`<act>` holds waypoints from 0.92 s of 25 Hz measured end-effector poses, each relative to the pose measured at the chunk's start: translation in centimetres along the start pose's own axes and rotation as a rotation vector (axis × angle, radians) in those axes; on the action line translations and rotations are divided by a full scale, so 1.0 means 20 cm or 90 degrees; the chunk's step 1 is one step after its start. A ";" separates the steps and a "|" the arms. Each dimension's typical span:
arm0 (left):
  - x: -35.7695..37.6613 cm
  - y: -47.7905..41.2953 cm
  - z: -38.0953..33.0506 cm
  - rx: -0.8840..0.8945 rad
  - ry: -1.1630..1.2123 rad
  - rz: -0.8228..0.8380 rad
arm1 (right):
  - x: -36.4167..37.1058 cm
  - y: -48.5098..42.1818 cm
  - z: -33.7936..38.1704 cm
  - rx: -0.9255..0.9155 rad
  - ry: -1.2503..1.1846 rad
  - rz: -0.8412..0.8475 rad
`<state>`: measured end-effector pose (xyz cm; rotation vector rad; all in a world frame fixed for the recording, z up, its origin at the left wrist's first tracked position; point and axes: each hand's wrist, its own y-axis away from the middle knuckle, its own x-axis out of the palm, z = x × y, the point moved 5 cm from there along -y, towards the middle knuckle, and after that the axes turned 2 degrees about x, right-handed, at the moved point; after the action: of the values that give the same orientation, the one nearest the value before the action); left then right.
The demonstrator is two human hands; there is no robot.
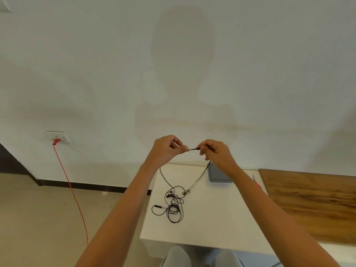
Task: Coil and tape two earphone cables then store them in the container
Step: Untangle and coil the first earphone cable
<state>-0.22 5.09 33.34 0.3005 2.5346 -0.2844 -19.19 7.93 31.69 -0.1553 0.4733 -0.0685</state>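
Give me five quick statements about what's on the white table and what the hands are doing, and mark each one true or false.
1. Both hands are raised above the table, pinching one cable between them. True: the left hand and right hand hold the grey cable, which hangs down to the table.
2. The black earphones are neatly coiled and taped. False: they lie in a loose tangle, with no tape visible on them.
3. A grey container sits at the table's far edge. True.
4. The red cord runs across the table. False: it hangs from a wall socket to the floor, left of the table.
5. The black earphones are inside the container. False: they lie on the table, apart from it.
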 end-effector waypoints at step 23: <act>0.01 0.09 0.09 -0.022 -0.128 0.111 | -0.31 0.10 -0.24 0.157 -0.060 -0.177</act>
<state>1.03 6.24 31.45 0.4529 2.2958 -0.1927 -26.88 9.86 29.91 0.0186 0.3428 -0.3894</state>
